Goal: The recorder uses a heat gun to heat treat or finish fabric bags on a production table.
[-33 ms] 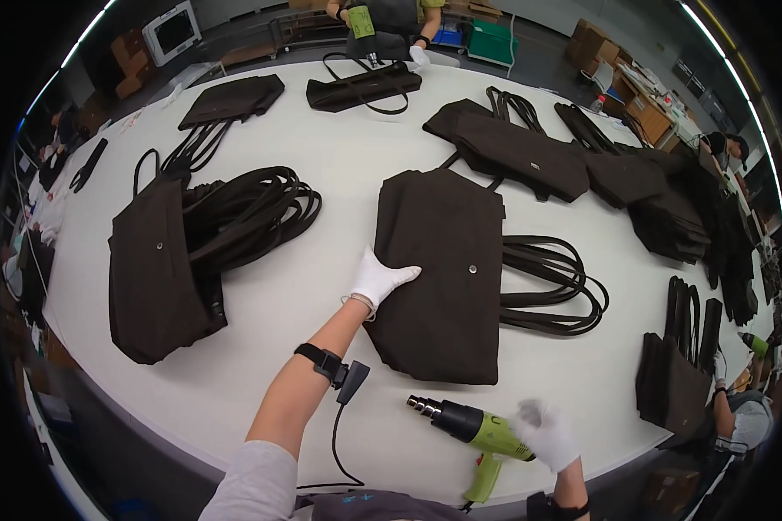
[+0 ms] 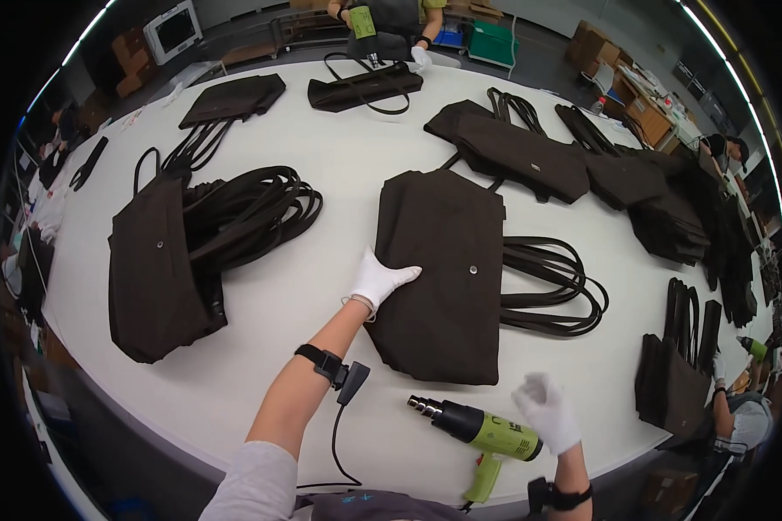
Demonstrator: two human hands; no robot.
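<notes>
A dark brown bag (image 2: 443, 286) lies flat in front of me, with several looped straps (image 2: 556, 286) out to its right. My white-gloved left hand (image 2: 380, 276) rests at its left edge, thumb stretched across the fabric and apart from the fingers. A green and black heat gun (image 2: 487, 430) lies on the table just below the bag, its metal nozzle pointing left. Above the gun's rear end is my right hand (image 2: 549, 412), also gloved. It is off the gun, and motion smears its fingers.
More brown bags lie left (image 2: 152, 269) and far right (image 2: 530, 156) on the white table (image 2: 278, 373). A folded bag (image 2: 673, 382) sits near the right edge. Across the table a person (image 2: 391, 26) holds a heat gun over another bag. Another person (image 2: 738, 417) works at right.
My right hand has moved slightly up from the heat gun's rear end, uncovering more of its body. My left hand and the bag look unmoved.
</notes>
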